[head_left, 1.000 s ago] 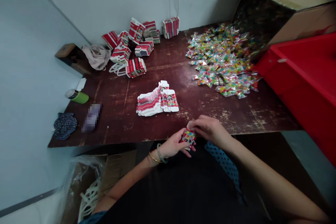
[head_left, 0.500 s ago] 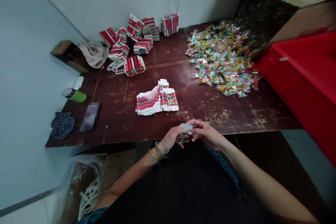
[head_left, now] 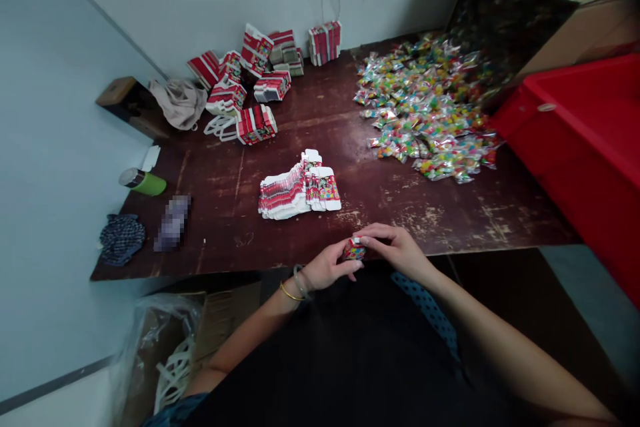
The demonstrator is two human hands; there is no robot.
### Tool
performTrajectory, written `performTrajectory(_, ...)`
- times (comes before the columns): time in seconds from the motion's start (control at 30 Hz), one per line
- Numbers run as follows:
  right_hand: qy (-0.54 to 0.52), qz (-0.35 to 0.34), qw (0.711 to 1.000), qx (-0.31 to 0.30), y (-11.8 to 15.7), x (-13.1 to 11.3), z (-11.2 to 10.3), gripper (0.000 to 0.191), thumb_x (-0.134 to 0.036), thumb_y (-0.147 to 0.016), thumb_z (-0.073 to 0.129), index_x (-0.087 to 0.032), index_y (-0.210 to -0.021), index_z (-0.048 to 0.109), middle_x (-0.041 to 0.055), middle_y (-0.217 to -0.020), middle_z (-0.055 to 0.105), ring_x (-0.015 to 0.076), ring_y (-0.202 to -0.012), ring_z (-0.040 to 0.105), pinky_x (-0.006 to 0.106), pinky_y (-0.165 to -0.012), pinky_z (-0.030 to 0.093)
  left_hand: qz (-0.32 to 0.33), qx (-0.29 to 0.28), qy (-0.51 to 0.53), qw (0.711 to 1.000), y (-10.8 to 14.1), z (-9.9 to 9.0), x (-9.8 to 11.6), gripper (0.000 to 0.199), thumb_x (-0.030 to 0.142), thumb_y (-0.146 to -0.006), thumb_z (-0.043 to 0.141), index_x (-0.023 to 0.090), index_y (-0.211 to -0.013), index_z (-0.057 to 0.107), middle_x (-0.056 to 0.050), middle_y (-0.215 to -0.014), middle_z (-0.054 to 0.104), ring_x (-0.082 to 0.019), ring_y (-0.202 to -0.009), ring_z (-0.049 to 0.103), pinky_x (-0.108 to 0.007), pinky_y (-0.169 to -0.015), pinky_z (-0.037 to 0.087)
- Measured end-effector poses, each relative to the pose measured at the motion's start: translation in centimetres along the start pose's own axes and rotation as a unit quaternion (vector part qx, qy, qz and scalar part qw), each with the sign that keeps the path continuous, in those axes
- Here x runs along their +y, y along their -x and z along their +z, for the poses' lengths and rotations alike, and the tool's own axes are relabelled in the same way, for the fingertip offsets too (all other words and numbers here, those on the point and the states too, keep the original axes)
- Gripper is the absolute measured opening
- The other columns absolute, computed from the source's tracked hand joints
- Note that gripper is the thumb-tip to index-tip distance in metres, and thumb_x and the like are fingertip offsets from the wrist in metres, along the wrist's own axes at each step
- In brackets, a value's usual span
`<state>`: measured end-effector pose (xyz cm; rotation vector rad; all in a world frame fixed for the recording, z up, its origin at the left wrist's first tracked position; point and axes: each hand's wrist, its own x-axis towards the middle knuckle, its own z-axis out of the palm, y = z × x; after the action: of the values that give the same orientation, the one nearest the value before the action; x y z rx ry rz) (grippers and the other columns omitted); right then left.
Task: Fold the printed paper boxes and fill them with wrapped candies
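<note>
A small red candy box (head_left: 354,251) with a colourful print is between my hands at the table's front edge. My left hand (head_left: 327,268) wraps round it from the left, thumb in front. From the right, my right hand (head_left: 393,248) grips the box's top, its fingers on a white flap. Whether anything is inside the box is hidden. Just beyond my hands lies a fanned row of flat red and white box blanks (head_left: 285,193), with a shorter group of blanks (head_left: 324,188) at its right end.
Clear packets of coloured candy (head_left: 425,107) are heaped at the right rear, by an open carton (head_left: 555,47) and a red bin (head_left: 565,140). Banded bundles of blanks (head_left: 256,125) stand along the wall. A green bottle (head_left: 150,183) and checked cloth (head_left: 121,238) lie left.
The box has turned in my hands; its pale raised flap has folded down and the printed face shows more. My right fingers have shifted onto its top.
</note>
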<state>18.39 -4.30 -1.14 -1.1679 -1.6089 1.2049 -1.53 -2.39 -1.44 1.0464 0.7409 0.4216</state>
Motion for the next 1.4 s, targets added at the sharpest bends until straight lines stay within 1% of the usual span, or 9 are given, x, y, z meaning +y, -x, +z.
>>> performTrajectory(0.17, 0.071, -0.054, 0.995, 0.044, 1.6, 0.8, 1.2, 0.03, -0.032, -0.093, 0.054, -0.028, -0.12, 0.067, 0.0074, -0.114, 0.069, 0.0214, -0.103, 0.065, 0.038, -0.09, 0.053, -0.049, -0.044, 0.087, 0.994, 0.2, 1.2, -1.3, 0.051, 0.05, -0.086, 0.058, 0.014, -0.121, 0.053, -0.01, -0.095, 0.062, -0.02, -0.078, 0.064, -0.025, -0.055, 0.051)
performTrajectory(0.3, 0.097, 0.026, 0.992, 0.08, 5.6, 0.0, -3.8, 0.025, -0.037, -0.093, 0.053, -0.033, -0.11, 0.071, 0.0057, -0.107, 0.072, 0.0247, -0.1, 0.067, 0.041, -0.088, 0.054, -0.001, -0.026, -0.039, 0.999, -1.1, 2.3, -0.9, 0.046, 0.049, -0.092, 0.048, 0.017, -0.124, 0.055, -0.012, -0.108, 0.063, -0.023, -0.094, 0.064, -0.036, -0.074, 0.055)
performTrajectory(0.5, 0.282, 0.037, 0.958, 0.042, 10.7, 0.9, -14.2, 0.025, -0.051, -0.085, 0.059, -0.035, -0.093, 0.076, 0.0163, -0.099, 0.071, 0.0278, -0.087, 0.069, 0.042, -0.073, 0.055, 0.202, 0.291, -0.423, 0.834, -3.6, -3.7, 3.4, 0.028, 0.023, -0.089, 0.053, 0.018, -0.115, 0.064, -0.012, -0.128, 0.057, -0.027, -0.126, 0.046, -0.047, -0.111, 0.032)
performTrajectory(0.67, 0.313, -0.084, 0.946, -0.028, -1.6, 2.0, -5.6, 0.03, -0.036, -0.096, 0.046, -0.025, -0.114, 0.067, 0.0103, -0.122, 0.064, 0.0249, -0.112, 0.06, 0.042, -0.095, 0.05, 0.208, 0.303, -0.402, 0.839, -2.2, -5.1, 2.8, 0.025, 0.022, -0.091, 0.05, 0.018, -0.11, 0.065, -0.01, -0.115, 0.064, -0.022, -0.112, 0.057, -0.04, -0.103, 0.041)
performTrajectory(0.77, 0.426, -0.138, 0.892, -0.065, -11.2, 2.6, 0.2, 0.049, -0.026, -0.089, 0.055, -0.012, -0.136, 0.05, 0.0173, -0.14, 0.05, 0.0297, -0.127, 0.047, 0.044, -0.103, 0.042, 0.151, 0.292, -0.353, 0.876, -0.4, -3.9, 0.7, 0.023, 0.023, -0.089, 0.052, 0.018, -0.107, 0.065, -0.008, -0.108, 0.067, -0.02, -0.1, 0.061, -0.035, -0.093, 0.047)
performTrajectory(0.9, 0.494, -0.155, 0.848, -0.115, -17.0, 2.9, 2.6, 0.043, -0.016, -0.084, 0.06, -0.004, -0.125, 0.058, 0.0235, -0.127, 0.059, 0.0329, -0.114, 0.057, 0.043, -0.096, 0.045, 0.07, 0.271, -0.24, 0.93, 1.4, -3.3, -1.1, 0.023, 0.029, -0.086, 0.058, 0.015, -0.101, 0.067, -0.01, -0.101, 0.069, -0.021, -0.093, 0.062, -0.035, -0.087, 0.048)
performTrajectory(1.03, 0.496, -0.179, 0.839, -0.136, -13.1, 2.5, 2.2, 0.027, -0.012, -0.089, 0.053, -0.008, -0.113, 0.066, 0.0178, -0.11, 0.069, 0.0274, -0.095, 0.065, 0.039, -0.087, 0.049, 0.053, 0.217, 0.072, 0.972, 0.9, -3.8, -1.1, 0.046, 0.045, -0.085, 0.059, 0.014, -0.119, 0.06, -0.014, -0.112, 0.066, -0.024, -0.099, 0.062, -0.039, -0.086, 0.049)
performTrajectory(1.13, 0.442, -0.24, 0.856, -0.118, -7.0, 2.3, 2.2, 0.03, -0.019, -0.092, 0.055, -0.016, -0.121, 0.062, 0.0112, -0.119, 0.067, 0.0261, -0.107, 0.061, 0.041, -0.094, 0.046, 0.056, 0.147, 0.269, 0.95, -0.5, -3.6, -0.8, 0.048, 0.037, -0.079, 0.065, 0.016, -0.122, 0.058, -0.012, -0.115, 0.065, -0.022, -0.102, 0.061, -0.037, -0.089, 0.047)
performTrajectory(1.4, 0.215, -0.141, 0.966, 0.028, -1.7, 1.7, 1.2, 0.02, -0.03, -0.09, 0.06, -0.022, -0.107, 0.068, 0.0101, -0.126, 0.061, 0.0274, -0.121, 0.048, 0.046, -0.101, 0.042, -0.076, 0.056, 0.136, 0.986, -1.4, 0.1, -1.3, 0.015, 0.021, -0.064, 0.067, 0.011, -0.073, 0.062, -0.005, -0.063, 0.064, -0.015, -0.059, 0.06, -0.026, -0.062, 0.045)
